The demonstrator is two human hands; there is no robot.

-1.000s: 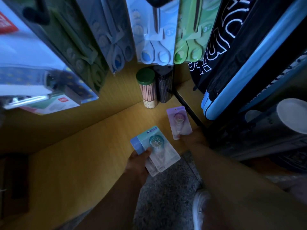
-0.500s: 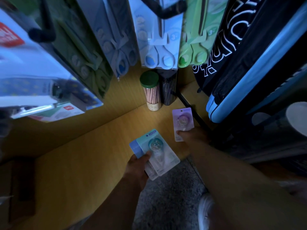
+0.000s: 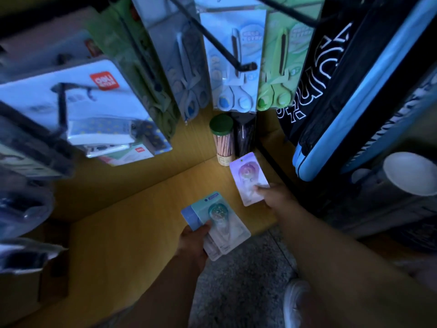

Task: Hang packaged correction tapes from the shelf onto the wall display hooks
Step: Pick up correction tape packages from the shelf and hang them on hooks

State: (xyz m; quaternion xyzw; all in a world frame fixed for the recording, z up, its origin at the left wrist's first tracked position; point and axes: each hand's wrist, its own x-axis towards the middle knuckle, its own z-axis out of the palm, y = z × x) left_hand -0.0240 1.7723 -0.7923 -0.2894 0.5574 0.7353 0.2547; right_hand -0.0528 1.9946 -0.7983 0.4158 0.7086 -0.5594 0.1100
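Yellow wooden shelf (image 3: 132,233) lies below hanging scissor packs (image 3: 238,67); two round pencil tubs (image 3: 223,138) stand at its back; left hand (image 3: 192,242) grips a fan of at least two teal-blue carded correction tapes (image 3: 220,223), long axes running up-left; right hand (image 3: 276,197) pinches one lilac carded correction tape (image 3: 248,176) by its lower edge, hang-hole end pointing away.

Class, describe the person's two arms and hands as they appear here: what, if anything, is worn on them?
Both forearms are bare up to the frame edge: no sleeves in view. The left hand and right hand wear no gloves; no watch, bracelet or ring shows in the dim light.
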